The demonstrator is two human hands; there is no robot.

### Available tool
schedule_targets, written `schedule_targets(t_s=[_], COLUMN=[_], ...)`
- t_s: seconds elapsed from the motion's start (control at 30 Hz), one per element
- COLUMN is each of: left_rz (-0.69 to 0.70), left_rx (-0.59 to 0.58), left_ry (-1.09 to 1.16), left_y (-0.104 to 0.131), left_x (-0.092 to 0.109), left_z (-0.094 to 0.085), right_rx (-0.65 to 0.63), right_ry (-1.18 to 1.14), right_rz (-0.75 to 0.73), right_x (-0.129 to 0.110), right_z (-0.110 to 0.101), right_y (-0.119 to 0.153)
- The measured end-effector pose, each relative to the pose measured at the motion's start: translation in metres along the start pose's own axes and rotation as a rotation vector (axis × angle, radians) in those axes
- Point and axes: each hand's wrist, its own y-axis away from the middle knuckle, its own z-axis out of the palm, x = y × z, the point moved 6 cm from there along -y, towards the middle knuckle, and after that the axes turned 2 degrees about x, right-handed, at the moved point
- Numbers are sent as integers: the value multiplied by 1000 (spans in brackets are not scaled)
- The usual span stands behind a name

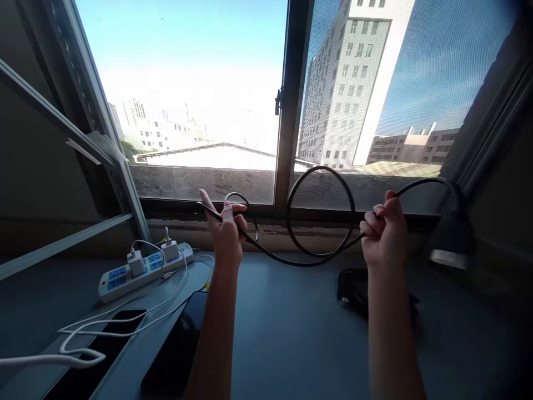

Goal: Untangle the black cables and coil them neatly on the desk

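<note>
A black cable (287, 261) is stretched in the air between my two hands, with one round loop hanging in it. My right hand (383, 228) has its fingers wrapped round the cable. From there the cable arches right and down to a wide black connector (452, 236) with a pale metal end, which dangles free and is slightly blurred. My left hand (227, 230) pinches the cable between thumb and fingers, with one finger stretched out. A short bend of cable curls up behind that hand.
On the desk (291, 316), a bundle of black cable (352, 286) lies behind my right forearm. A power strip (119, 280) with white chargers, white cords (166, 303) and a black phone (179, 339) sit left. Behind is a window (281, 166); a metal frame (62, 244) stands left.
</note>
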Motion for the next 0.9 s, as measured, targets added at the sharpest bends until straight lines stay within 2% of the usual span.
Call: schedule_targets(t_s=[0.13, 0.2, 0.27, 0.47, 0.6, 0.73, 0.83, 0.9], left_rz=[130, 212, 232, 68, 38, -53, -141, -195], left_rx=[138, 164, 147, -20, -101, -248, -319, -386], left_ry=[-10, -41, -80, -218, -229, -57, 155, 216], left_y=[-3, -3, -6, -21, -28, -23, -12, -1], left_x=[16, 21, 22, -1, -18, -25, -22, -19], left_z=[-16, -23, -27, -31, -32, -18, -3, 8], right_rx=[-6, -27, -48, -128, -136, -153, -186, -179], right_ry=[25, 27, 5, -174, -191, -188, -190, -166], right_rz=[29, 51, 52, -18, -62, -61, -40, -21], right_x=[11, 15, 17, 2, -10, -8, 3, 13], right_z=[1, 3, 4, 3, -8, -10, 3, 13], right_y=[-1, 0, 0, -1, -5, -7, -3, 2])
